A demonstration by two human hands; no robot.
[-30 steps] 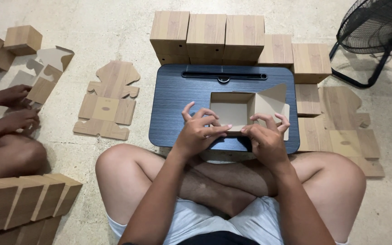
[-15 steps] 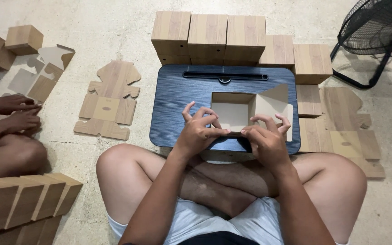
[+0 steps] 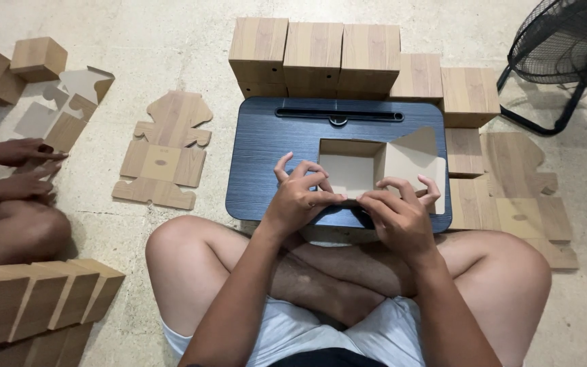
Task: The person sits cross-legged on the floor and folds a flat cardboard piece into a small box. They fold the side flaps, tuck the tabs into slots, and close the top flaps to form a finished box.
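Observation:
I sit cross-legged on the floor behind a dark blue lap tray [image 3: 273, 149]. On it rests a half-folded cardboard box [image 3: 354, 166] with a wood-grain outside and a plain inside, its right flap [image 3: 412, 160] still spread out. My left hand [image 3: 300, 197] pinches the box's near wall from the left. My right hand [image 3: 399, 214] grips the same near edge from the right, fingers curled over the flap. Both hands hide the box's front side.
Several finished wood-grain boxes [image 3: 314, 54] line the tray's far edge and right side. Flat unfolded blanks lie at left [image 3: 164, 149] and right [image 3: 518, 190]. Another person's hands [image 3: 18, 163] work at far left. More boxes [image 3: 32, 302] sit at bottom left, a floor fan [image 3: 565, 47] top right.
My hands have stayed on the box's near edge, fingers shifting slightly as they press it. The other person's hands at left have moved a little.

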